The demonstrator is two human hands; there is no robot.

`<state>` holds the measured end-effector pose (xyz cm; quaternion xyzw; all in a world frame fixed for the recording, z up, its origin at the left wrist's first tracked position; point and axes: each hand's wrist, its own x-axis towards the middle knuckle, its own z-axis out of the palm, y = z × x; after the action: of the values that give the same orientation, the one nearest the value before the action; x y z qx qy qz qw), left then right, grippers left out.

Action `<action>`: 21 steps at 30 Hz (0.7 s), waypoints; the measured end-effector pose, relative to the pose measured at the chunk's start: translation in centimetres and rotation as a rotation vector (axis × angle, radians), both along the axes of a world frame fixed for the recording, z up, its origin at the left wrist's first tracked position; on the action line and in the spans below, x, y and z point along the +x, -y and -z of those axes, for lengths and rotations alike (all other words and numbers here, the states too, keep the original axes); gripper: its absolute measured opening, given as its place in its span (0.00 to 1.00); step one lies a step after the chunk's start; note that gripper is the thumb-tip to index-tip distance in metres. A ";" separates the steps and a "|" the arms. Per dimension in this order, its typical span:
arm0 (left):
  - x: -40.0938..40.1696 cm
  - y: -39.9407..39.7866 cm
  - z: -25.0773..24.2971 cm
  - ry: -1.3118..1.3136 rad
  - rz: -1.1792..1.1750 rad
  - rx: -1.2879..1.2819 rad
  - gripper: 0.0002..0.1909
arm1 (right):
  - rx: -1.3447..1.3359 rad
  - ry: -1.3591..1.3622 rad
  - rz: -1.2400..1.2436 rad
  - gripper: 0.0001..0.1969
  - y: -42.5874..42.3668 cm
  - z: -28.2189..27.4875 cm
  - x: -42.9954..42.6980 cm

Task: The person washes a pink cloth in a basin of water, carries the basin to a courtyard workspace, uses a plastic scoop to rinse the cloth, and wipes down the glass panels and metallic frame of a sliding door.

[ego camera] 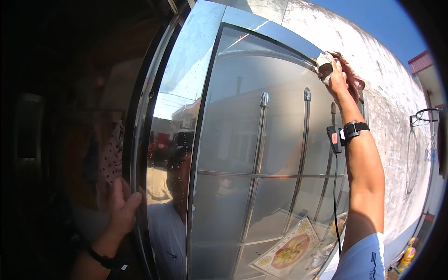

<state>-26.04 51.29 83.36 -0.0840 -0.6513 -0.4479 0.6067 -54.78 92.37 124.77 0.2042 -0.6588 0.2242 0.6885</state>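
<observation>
A metal-framed glass door (210, 52) with upright metal bars stands before me, its frame wet with droplets. At the frame's top right corner, my right hand (337, 78) presses a crumpled, light-coloured cloth (355, 78) against the edge. A strapped device with a cable sits on that wrist. My left hand (122, 203) is low at the left in shadow, beside the door's dark edge. Its fingers are partly hidden, and a dotted pink cloth (112, 161) shows just above them; whether the hand grips it is hard to tell.
A stained white wall (385, 105) runs behind the door on the right, with a black wall-mounted hoop (425, 117) on it. A picture card (288, 248) shows in the door's lower glass. Colourful containers (407, 257) stand at the lower right. The left side is dark.
</observation>
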 end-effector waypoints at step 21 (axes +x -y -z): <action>-1.1 1.7 1.1 -0.067 -0.289 -0.311 0.30 | 0.366 -0.318 -0.356 0.45 24.7 9.0 20.2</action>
<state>-27.19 49.57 82.24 -0.0972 -0.6974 -0.2470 0.6657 -34.59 67.66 115.77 0.4697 -0.5259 0.1839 0.6848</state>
